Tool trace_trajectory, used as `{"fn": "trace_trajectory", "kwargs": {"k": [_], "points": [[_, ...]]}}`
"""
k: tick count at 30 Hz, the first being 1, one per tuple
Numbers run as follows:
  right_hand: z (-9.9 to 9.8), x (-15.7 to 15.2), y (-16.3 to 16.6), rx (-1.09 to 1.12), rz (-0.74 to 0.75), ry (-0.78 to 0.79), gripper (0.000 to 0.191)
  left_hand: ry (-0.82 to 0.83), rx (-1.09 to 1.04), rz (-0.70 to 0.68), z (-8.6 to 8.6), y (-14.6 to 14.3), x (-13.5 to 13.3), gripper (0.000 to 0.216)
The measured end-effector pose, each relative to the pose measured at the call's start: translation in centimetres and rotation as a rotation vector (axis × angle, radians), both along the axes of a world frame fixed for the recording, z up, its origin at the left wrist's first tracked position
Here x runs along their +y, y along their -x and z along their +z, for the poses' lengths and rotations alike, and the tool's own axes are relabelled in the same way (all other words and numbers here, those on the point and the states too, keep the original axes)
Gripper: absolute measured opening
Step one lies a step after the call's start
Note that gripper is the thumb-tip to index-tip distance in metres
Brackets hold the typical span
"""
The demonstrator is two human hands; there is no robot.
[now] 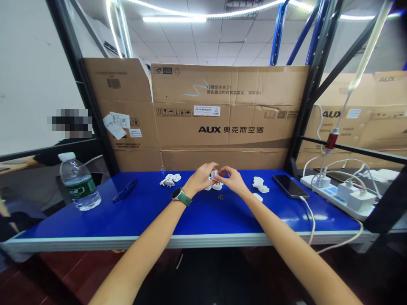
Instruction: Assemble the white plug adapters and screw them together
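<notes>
Both of my hands meet over the middle of the blue table. My left hand (201, 178), with a watch (177, 194) on its wrist, is closed on a small white plastic piece (215, 173). The fingers of my right hand (233, 180) pinch at the same piece from the other side. More white plastic parts (217, 186) lie just beneath the fingers, partly hidden by them. A little pile of small dark brass-coloured bits (220, 197), too small to name, sits in front. White plastic parts (171, 179) lie to the left, and others (260, 184) to the right.
A water bottle (79, 186) and glasses (125, 190) are on the left of the table (133, 220). A phone (290, 187) with a cable and a power strip (337, 197) with chargers are at right. Cardboard (222, 144) walls the back. A person sits beyond, at left.
</notes>
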State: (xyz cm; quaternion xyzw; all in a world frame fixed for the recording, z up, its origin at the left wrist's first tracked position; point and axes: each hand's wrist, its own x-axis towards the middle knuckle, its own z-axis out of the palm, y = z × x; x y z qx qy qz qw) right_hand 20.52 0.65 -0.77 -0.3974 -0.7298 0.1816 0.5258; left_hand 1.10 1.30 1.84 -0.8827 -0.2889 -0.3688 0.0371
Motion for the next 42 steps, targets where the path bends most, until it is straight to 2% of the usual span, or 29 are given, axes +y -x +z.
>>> {"fn": "trace_trajectory", "kwargs": {"k": [3, 8, 12, 17, 20, 24, 26, 29, 33, 38, 42], "points": [[-0.1, 0.1, 0.1, 0.074, 0.058, 0.082, 0.03, -0.033, 0.035, 0.018, 0.4, 0.1, -0.6, 0.056], [0.1, -0.3, 0.1, 0.22, 0.177, 0.312, 0.038, -0.103, 0.046, 0.072, 1.2, 0.0, -1.5, 0.069], [0.2, -0.4, 0.1, 0.232, 0.185, 0.326, 0.043, -0.205, 0.081, 0.112, 1.2, -0.6, -1.9, 0.068], [0.1, -0.2, 0.3, 0.266, 0.189, 0.312, 0.039, -0.258, 0.068, 0.18, 0.8, -1.3, -2.1, 0.05], [0.3, -0.2, 0.2, 0.396, 0.237, 0.383, 0.038, -0.196, -0.026, 0.092, 0.8, -1.4, -2.0, 0.05], [0.9, -0.6, -0.5, 0.566, 0.416, 0.533, 0.035, -0.067, -0.127, -0.133, 1.0, -0.9, -1.4, 0.051], [1.3, -0.8, -0.9, 0.598, 0.5, 0.6, 0.033, -0.027, -0.131, -0.191, 1.0, -0.6, -1.0, 0.046], [1.8, -1.2, -1.3, 0.649, 0.564, 0.701, 0.027, -0.004, -0.134, -0.225, 0.9, -0.4, -0.8, 0.045], [2.1, -1.4, -1.5, 0.693, 0.577, 0.806, 0.019, 0.002, -0.137, -0.23, 1.1, -0.4, -1.1, 0.045], [2.1, -1.3, -1.6, 0.708, 0.61, 0.853, 0.014, -0.032, -0.108, -0.244, 1.6, -0.2, -1.5, 0.039], [2.1, -1.4, -1.7, 0.717, 0.608, 0.869, 0.012, -0.095, -0.065, -0.25, 1.7, 0.2, -1.4, 0.047]]}}
